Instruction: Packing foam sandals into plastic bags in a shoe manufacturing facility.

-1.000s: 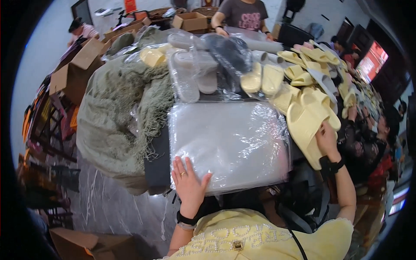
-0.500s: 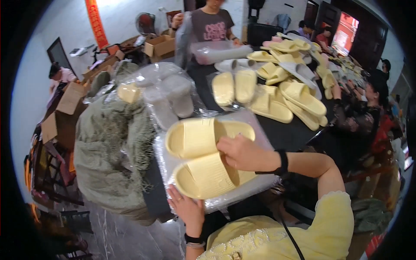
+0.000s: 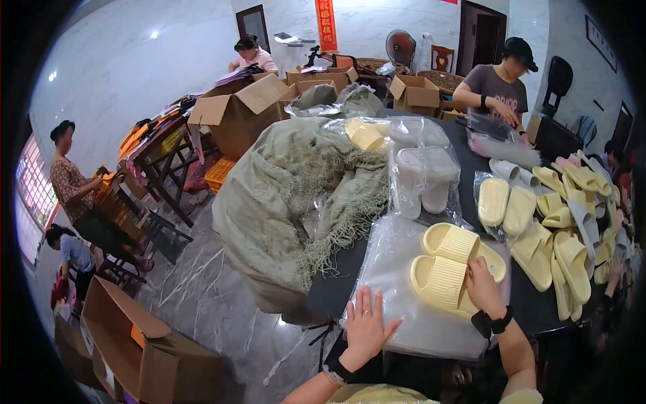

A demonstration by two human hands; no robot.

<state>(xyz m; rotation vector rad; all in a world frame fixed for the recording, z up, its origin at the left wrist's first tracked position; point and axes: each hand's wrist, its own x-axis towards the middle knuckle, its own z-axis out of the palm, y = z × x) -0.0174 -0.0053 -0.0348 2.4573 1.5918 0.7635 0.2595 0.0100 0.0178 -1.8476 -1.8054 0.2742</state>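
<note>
A pair of pale yellow slippers (image 3: 441,279), ribbed across the straps, lies side by side on a stack of clear plastic bags (image 3: 377,269). My right hand (image 3: 486,288) grips the pair where the two meet, behind the straps; its fingertips are partly hidden. On the near left part of the bags rests my left hand (image 3: 367,328), flat with fingers spread and nothing in it. Just beyond the stack lie bagged grey slippers (image 3: 431,168). Farther right is a bagged yellow pair (image 3: 506,202), soles up.
Loose yellow and grey slippers (image 3: 568,259) are heaped at the right. A large green woven sack (image 3: 282,209) bulges beside the table's left edge. Cardboard boxes (image 3: 235,111) stand beyond it, another box (image 3: 148,337) lower left. A person (image 3: 498,87) works across the table.
My view has swung to the left. The left hand has come off the slippers' toe end onto the bags and spread its fingers. The right hand still grips the pair.
</note>
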